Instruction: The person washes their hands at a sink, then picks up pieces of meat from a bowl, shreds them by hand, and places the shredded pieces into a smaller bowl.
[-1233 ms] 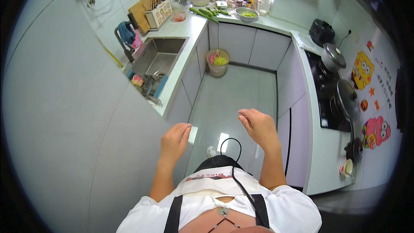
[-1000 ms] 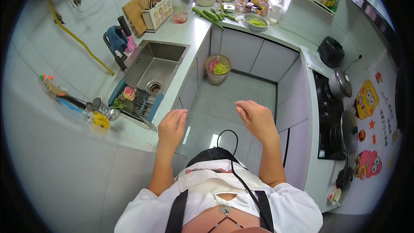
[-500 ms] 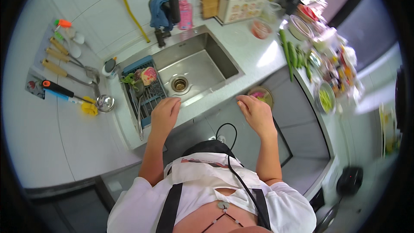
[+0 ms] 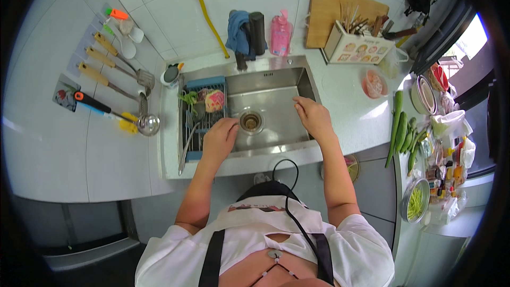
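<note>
My left hand (image 4: 221, 137) hovers with loosely bent fingers over the sink's near left side, beside a blue drain rack (image 4: 206, 82). Nothing shows in it. Over the right part of the steel sink (image 4: 276, 109) is my right hand (image 4: 314, 117), its thumb and forefinger slightly apart, also holding nothing visible. Inside the rack lie a pink and yellow patterned sponge or cloth (image 4: 214, 101), some green leaves (image 4: 189, 97) and a long-handled metal utensil (image 4: 187, 146). The dark faucet (image 4: 241, 61) stands at the back, with a blue cloth (image 4: 237, 31) hanging there.
Ladles and spatulas (image 4: 106, 77) hang on the left wall. A pink bottle (image 4: 281, 34), a cutting board (image 4: 332, 10) and a utensil holder (image 4: 356, 47) stand behind. On the right counter are cucumbers (image 4: 401, 133), a bowl of cut greens (image 4: 415, 202) and a reddish plastic tub (image 4: 374, 85).
My view has swung toward the right, and I am closer to the sink. Both hands have come from its front edge to over the basin, still with nothing visible in them.
</note>
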`<state>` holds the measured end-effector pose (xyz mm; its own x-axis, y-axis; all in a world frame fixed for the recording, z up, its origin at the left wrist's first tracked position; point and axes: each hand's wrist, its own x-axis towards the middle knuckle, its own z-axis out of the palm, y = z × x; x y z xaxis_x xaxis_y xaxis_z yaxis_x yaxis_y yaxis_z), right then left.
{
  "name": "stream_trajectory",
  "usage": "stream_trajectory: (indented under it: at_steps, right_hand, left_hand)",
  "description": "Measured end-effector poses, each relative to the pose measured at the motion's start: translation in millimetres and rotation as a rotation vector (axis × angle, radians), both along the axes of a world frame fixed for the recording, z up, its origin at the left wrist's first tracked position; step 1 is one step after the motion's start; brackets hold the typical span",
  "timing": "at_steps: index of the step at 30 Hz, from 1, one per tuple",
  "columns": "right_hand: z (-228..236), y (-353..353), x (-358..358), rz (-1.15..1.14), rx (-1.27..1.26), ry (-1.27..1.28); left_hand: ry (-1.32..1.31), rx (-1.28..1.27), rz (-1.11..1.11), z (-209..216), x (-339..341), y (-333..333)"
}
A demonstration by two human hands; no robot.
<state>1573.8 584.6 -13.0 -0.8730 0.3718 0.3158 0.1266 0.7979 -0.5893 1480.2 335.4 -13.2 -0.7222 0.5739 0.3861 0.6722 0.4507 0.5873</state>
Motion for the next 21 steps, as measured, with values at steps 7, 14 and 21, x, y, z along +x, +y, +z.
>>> stream_trajectory:
  at_steps: [7,14,21]
  right_hand:
    - [-51,56,-116,0.095,0.229,-0.082]
    - [-92,74,-203,0.158,0.428,-0.232]
    - [-110,66,-224,0.140,0.418,-0.210]
  left_hand:
    - [-0.032,0.031,0.027,-29,-48,26]
    - [0.039,0.035,0.154,-55,-81,58]
    - [0.092,0.193,0.235,-76,-103,95]
